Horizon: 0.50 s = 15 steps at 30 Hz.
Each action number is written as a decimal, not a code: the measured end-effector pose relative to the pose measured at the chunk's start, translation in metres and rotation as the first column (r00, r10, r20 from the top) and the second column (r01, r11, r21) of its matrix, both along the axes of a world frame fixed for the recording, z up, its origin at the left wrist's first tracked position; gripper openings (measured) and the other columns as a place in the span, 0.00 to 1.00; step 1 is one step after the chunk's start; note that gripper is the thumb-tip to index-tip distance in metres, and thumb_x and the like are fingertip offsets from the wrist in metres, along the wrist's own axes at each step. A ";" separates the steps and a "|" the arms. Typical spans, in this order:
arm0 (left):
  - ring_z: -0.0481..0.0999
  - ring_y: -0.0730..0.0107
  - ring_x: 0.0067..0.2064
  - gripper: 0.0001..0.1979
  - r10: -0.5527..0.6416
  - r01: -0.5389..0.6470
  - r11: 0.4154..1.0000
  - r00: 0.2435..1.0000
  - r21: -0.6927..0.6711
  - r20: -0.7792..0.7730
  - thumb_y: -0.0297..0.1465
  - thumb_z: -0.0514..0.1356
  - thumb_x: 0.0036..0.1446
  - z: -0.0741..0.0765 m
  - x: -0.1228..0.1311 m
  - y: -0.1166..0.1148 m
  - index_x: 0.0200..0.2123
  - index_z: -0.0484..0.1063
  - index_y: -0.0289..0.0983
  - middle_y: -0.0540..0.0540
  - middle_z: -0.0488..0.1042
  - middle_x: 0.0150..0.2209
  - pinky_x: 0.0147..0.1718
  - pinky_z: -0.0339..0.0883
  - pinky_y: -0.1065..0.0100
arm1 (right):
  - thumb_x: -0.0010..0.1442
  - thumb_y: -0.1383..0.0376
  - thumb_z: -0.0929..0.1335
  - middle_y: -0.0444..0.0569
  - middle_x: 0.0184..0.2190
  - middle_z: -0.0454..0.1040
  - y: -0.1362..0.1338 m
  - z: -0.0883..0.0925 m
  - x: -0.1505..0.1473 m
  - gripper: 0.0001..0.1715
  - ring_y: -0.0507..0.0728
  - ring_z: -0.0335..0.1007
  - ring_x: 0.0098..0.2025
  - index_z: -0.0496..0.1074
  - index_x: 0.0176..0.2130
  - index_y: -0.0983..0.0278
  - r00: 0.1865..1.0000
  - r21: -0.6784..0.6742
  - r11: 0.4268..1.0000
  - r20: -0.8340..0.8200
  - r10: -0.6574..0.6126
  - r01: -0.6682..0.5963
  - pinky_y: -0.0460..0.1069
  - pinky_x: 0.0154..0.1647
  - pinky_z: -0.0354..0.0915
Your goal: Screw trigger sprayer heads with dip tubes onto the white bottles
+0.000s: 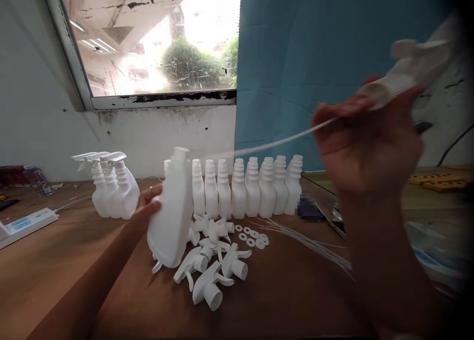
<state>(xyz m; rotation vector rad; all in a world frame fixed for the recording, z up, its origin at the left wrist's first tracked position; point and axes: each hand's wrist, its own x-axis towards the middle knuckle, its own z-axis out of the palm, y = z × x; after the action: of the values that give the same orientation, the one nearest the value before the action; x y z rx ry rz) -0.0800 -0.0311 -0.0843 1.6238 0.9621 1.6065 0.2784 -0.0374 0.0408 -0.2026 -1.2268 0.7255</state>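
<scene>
Two bare hands are occupied above a brown tabletop (289, 300). The left hand (146, 204), with a ring on one finger, grips an uncapped white plastic bottle (170, 216) by its side, the fingers bent narrowly against it. That bottle leans with its ridged neck up, in front of the row; whether its base touches the table cannot be told.

The right hand (374, 147) is raised well to the right, its fingers closed around a white plastic trigger spray head (418, 68), blurred. From that hand a thin, bendy white tube (277, 142) runs leftward, fading in blur near the bottle's neck; whether its tip touches the neck cannot be told.

Just below and beside the held bottle lies a loose heap of white plastic trigger heads (207, 288). Next to them are several flat white ring washers (251, 242), and to the right a spread bundle of thin white tubes (314, 247).

Behind, eight uncapped white plastic bottles (239, 194) stand upright in a row, with one more partly hidden behind the held one. Three white bottles fitted with trigger heads (126, 191) stand together at left, near a white power strip (33, 220). A blue cloth curtain (296, 58) hangs beside a dirty, metal-framed window (200, 63).
</scene>
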 end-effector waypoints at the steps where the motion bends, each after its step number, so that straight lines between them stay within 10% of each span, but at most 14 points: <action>1: 0.72 0.71 0.23 0.32 0.085 -0.086 0.996 0.996 0.035 0.026 0.57 0.67 0.36 0.003 -0.007 0.002 0.34 0.75 0.36 0.51 0.73 0.23 0.20 0.68 0.73 | 0.69 0.55 0.55 0.34 0.45 0.78 -0.001 0.003 0.008 0.27 0.56 0.67 0.57 0.80 0.37 0.53 1.000 -0.019 1.000 -0.025 0.009 -0.010 0.54 0.39 0.61; 6: 0.75 0.65 0.39 0.28 0.469 -0.478 0.866 0.878 0.144 0.094 0.52 0.63 0.51 0.008 -0.035 0.015 0.45 0.71 0.35 0.50 0.75 0.35 0.36 0.71 0.70 | 0.70 0.62 0.60 0.41 0.26 0.70 0.000 -0.008 0.037 0.20 0.44 0.60 0.25 0.76 0.31 0.62 0.994 -0.216 0.971 -0.035 0.100 -0.105 0.51 0.24 0.54; 10: 0.71 0.61 0.48 0.26 0.711 -0.711 0.663 0.696 0.236 0.100 0.41 0.67 0.49 -0.004 -0.043 0.026 0.48 0.70 0.32 0.44 0.73 0.46 0.51 0.66 0.62 | 0.47 0.63 0.78 0.39 0.22 0.51 0.002 -0.033 0.054 0.24 0.46 0.50 0.22 0.60 0.22 0.64 0.989 -0.462 0.881 0.041 0.139 -0.104 0.44 0.17 0.47; 15: 0.71 0.64 0.43 0.25 0.789 -0.765 0.590 0.615 0.259 0.019 0.37 0.67 0.50 -0.017 -0.047 0.036 0.49 0.68 0.35 0.45 0.72 0.45 0.45 0.67 0.63 | 0.38 0.58 0.81 0.38 0.21 0.45 0.006 -0.064 0.068 0.33 0.45 0.42 0.19 0.55 0.22 0.63 0.992 -0.583 0.811 0.124 0.035 0.044 0.44 0.16 0.36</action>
<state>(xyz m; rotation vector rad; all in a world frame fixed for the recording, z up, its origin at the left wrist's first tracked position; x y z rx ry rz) -0.1270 0.0049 -0.1010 1.5173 1.7722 2.3105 0.3466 -0.0317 -0.0232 -0.7766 -1.0895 1.0908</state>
